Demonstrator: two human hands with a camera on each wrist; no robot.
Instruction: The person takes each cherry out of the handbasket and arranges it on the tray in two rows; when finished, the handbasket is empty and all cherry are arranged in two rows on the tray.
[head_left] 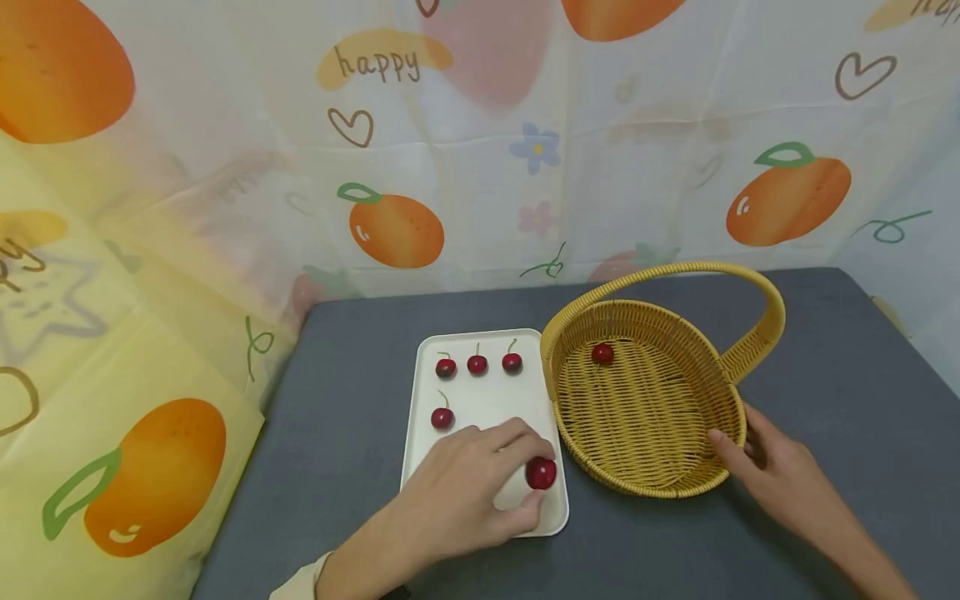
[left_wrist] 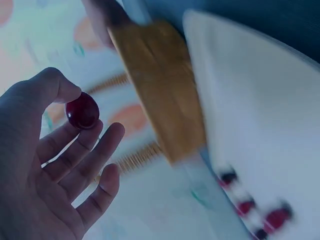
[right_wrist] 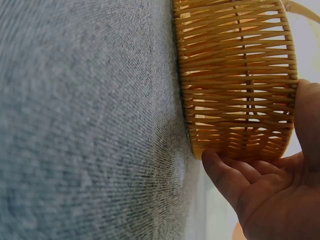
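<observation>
My left hand [head_left: 480, 483] pinches a dark red cherry [head_left: 541, 473] between thumb and fingertips, over the near right part of a white tray [head_left: 498, 404]. In the left wrist view the held cherry [left_wrist: 82, 111] sits at the thumb tip, the outer fingers spread. Several stemmed cherries [head_left: 477, 365] lie toward the tray's far and left side. Right of the tray stands a yellow wicker basket [head_left: 645, 417] with one cherry [head_left: 602, 354] inside. My right hand [head_left: 780, 471] grips its near right rim, thumb over the edge and fingers [right_wrist: 230, 175] against the outer wall.
A tall arched handle [head_left: 693, 268] rises over the basket's far side. Tray and basket stand side by side on a dark grey cloth-covered table [head_left: 337, 392]. Fruit-printed curtains [head_left: 480, 183] hang behind the table and along its left side.
</observation>
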